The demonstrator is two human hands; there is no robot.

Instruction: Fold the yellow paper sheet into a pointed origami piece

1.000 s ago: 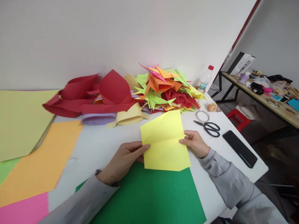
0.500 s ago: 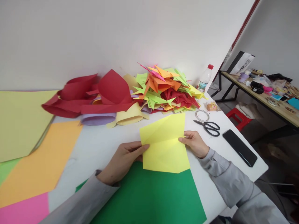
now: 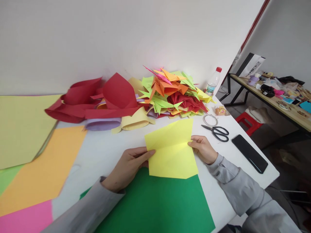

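A yellow sheet of paper [image 3: 171, 155] with a crease across its middle is held up between my two hands. My left hand [image 3: 130, 166] pinches its left edge, thumb in front and fingers behind. On the opposite edge, my right hand [image 3: 202, 149] grips the paper near the crease between thumb and fingers. Below the yellow sheet lies a large green sheet [image 3: 160, 207] on the white table, partly covered by my left forearm.
Folded colourful paper pieces [image 3: 172, 94] are heaped by the wall beside red paper shapes [image 3: 119, 94]. Scissors [image 3: 217, 131], a wire coil [image 3: 210, 120], a phone [image 3: 249, 153] and a bottle [image 3: 213, 81] stand or lie at right. Large coloured sheets [image 3: 24, 129] cover the left.
My right thumb has shifted slightly to the right, nearer the paper's edge. Both hands still hold the yellow sheet in nearly the same place.
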